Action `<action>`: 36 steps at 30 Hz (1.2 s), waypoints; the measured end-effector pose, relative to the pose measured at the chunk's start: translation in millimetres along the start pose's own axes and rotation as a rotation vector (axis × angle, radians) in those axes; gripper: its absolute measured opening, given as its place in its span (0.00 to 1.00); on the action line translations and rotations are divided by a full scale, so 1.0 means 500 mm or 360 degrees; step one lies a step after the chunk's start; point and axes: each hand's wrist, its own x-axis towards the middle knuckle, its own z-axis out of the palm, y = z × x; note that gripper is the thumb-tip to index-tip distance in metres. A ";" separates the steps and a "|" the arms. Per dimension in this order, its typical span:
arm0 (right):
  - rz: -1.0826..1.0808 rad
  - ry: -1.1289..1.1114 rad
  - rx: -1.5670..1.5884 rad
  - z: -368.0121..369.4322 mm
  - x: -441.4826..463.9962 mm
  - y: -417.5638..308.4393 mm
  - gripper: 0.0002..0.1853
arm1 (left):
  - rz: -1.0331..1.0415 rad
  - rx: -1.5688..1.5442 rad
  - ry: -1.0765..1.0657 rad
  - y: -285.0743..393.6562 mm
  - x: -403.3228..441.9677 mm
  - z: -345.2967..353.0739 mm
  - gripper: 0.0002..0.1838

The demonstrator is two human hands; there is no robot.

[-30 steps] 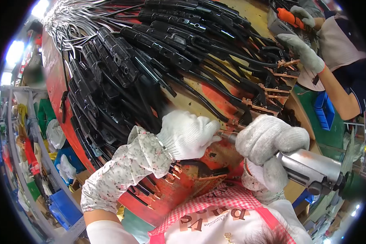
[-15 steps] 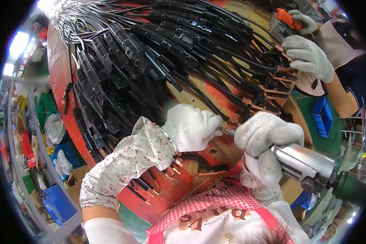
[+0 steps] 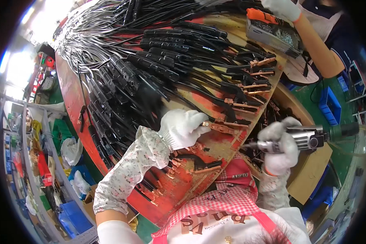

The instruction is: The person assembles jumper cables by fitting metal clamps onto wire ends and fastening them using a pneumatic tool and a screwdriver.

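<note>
My left hand (image 3: 184,129), in a white knit glove, is closed at the near side of the table. Its thumb and fingers pinch a copper clamp piece (image 3: 223,127) that sticks out to the right; the rest of it is hidden by the glove. My right hand (image 3: 278,147), also gloved, is wrapped around a silver air screwdriver (image 3: 307,139) past the table's right edge. The tool's bit points left toward the copper piece, apart from it. Beside my left wrist lie another black-handled copper clamp (image 3: 203,164) and bared copper cable ends (image 3: 168,173).
Black cables with black handles (image 3: 122,79) fan across the red and yellow table (image 3: 150,205). Copper jaws (image 3: 256,87) line its right edge. A co-worker's gloved hand (image 3: 282,8) is near a screw bin (image 3: 272,34) holding an orange tool (image 3: 262,16). A cardboard box (image 3: 313,175) stands right.
My right hand has drawn the air screwdriver right, away from my left hand, exposing the copper piece. The co-worker's hand has left the copper jaws. The view has shifted.
</note>
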 end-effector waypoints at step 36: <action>-0.0374 -0.1100 -0.2308 0.225 0.068 0.355 0.18 | 0.0419 0.0935 -0.0177 -0.034 -0.146 -0.187 0.15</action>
